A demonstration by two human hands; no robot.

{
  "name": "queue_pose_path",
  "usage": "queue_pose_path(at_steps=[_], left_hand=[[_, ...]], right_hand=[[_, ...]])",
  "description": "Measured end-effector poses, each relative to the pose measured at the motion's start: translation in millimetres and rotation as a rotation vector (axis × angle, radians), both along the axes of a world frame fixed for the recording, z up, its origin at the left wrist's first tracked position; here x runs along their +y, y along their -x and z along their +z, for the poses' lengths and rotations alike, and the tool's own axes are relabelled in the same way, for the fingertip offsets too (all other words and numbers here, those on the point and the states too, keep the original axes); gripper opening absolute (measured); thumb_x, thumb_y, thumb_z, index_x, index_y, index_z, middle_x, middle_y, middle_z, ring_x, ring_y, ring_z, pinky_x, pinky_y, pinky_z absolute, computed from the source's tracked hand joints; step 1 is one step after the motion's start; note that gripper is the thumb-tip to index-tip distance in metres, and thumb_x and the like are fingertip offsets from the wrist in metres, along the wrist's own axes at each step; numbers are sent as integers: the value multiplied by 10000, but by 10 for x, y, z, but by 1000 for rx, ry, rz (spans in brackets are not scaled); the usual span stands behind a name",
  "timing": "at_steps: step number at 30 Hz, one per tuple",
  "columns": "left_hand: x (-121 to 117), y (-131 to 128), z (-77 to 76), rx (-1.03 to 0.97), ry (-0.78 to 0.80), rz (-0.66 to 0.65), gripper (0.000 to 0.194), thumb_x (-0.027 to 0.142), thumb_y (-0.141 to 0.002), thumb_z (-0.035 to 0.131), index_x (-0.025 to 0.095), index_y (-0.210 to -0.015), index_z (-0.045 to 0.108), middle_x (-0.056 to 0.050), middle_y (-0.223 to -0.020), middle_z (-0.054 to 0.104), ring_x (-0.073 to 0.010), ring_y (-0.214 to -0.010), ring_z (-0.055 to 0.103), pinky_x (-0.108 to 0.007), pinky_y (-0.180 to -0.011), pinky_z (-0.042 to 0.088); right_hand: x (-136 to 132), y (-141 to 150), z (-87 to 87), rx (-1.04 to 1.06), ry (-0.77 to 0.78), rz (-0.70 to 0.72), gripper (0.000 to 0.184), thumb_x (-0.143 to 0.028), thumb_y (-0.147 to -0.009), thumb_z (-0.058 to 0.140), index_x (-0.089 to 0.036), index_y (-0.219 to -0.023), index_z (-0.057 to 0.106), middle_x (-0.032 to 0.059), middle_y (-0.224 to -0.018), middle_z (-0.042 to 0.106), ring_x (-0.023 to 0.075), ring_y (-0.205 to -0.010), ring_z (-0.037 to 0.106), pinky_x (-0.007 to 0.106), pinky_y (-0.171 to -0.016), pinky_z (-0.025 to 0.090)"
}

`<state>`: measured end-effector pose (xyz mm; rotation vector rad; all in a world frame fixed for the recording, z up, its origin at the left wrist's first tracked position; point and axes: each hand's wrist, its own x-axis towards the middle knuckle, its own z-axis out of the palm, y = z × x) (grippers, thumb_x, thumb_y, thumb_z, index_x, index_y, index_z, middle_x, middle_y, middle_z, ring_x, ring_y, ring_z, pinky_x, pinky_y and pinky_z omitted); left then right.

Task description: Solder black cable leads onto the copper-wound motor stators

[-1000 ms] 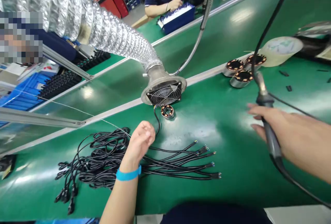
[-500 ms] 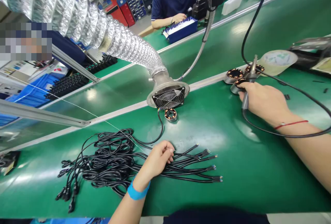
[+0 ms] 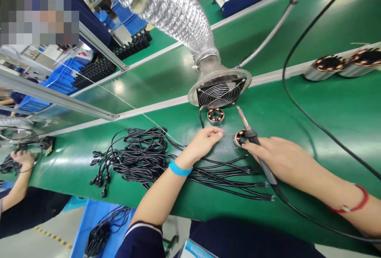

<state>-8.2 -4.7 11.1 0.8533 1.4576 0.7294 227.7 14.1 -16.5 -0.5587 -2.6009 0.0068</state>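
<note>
My right hand (image 3: pixel 279 158) is closed around a soldering iron (image 3: pixel 256 147), gripped like a pen, with the tip pointing up and away toward the fan (image 3: pixel 220 91). The iron's cord (image 3: pixel 297 210) trails back under my wrist. The same hand's fingertips rest on a small stator (image 3: pixel 239 137) that lies on the green belt (image 3: pixel 327 131) just below the iron's shaft. My left hand (image 3: pixel 204 143) is pinched shut, thumb and forefinger meeting on a thin wire (image 3: pixel 228 134) that runs across to the stator; I cannot tell what sort of wire it is. A blue band (image 3: pixel 179 169) sits on that wrist, a red string (image 3: pixel 357 202) on the other.

A second stator (image 3: pixel 216 115) sits just in front of the fan, apart from the first, with a dark lead curling from it. The fan caps a silver duct (image 3: pixel 175 8) that climbs to the upper left. A heap of black cables (image 3: pixel 137 158) lies under and left of my left forearm, their stripped ends fanned out to the right beneath my right hand. Two larger stators (image 3: pixel 324 67) stand at the far right by the belt's rail. Another person's hand (image 3: pixel 22 158) works at the left edge.
</note>
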Motion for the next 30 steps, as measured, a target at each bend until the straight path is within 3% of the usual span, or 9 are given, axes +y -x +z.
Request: queue_pose_path(at_steps=[2,5,8,11,15,20,24,30], left_hand=[[24,5,-14,43,-14,-51,95,186,-792,636,130,-716,630,62,-573,494,-68,-572,391,-218,-584,293],[20,42,-25,8,17,-101,151,184,-768,650,137,-631,605,47,-582,526,-65,-581,406,-204,-568,291],[31,44,-30,-170,94,-84,183,290,-740,697,136,-667,632,58,-552,481,-41,-490,305,-212,-491,175],[75,-37,-38,-334,88,-44,238,340,-698,744,130,-696,633,53,-574,497,-19,-452,262,-214,-475,120],[90,-157,-16,-361,61,-23,251,343,-757,750,131,-738,618,61,-581,480,-22,-459,279,-210,-474,137],[-32,-124,75,-166,51,-19,233,291,-809,745,144,-733,580,82,-577,448,-43,-536,352,-202,-542,267],[-66,-122,76,-132,27,-51,180,250,-810,712,136,-699,627,50,-610,528,-71,-618,444,-217,-629,341],[-23,-191,-7,-243,2,-70,288,400,-741,780,141,-720,657,14,-682,600,-97,-697,508,-237,-696,382]], right_hand=[[-74,76,55,56,22,3,324,-68,-978,367,-208,-1182,577,36,-835,674,176,-620,594,305,-580,440],[-123,145,108,111,70,-105,237,-130,-996,438,-204,-1184,560,35,-799,647,191,-627,581,319,-572,442],[-126,204,61,156,154,-189,162,-194,-998,476,-200,-1134,564,115,-1060,702,259,-863,653,379,-693,514],[-107,246,-74,203,240,-209,186,-234,-992,494,-184,-1163,548,162,-1272,661,311,-1078,649,452,-820,554],[-81,240,-211,197,289,-214,236,-270,-997,509,-183,-1214,544,147,-1229,690,296,-1032,673,456,-806,568],[-78,218,-225,209,301,-221,228,-277,-994,524,-160,-1186,563,162,-1227,691,296,-1015,673,454,-802,569],[-91,229,-231,220,325,-222,234,-270,-984,527,-164,-1188,569,163,-1228,687,307,-1035,665,474,-813,566],[-117,230,-246,236,360,-248,261,-256,-965,537,-200,-1219,549,142,-1247,677,315,-1085,652,497,-847,554]])
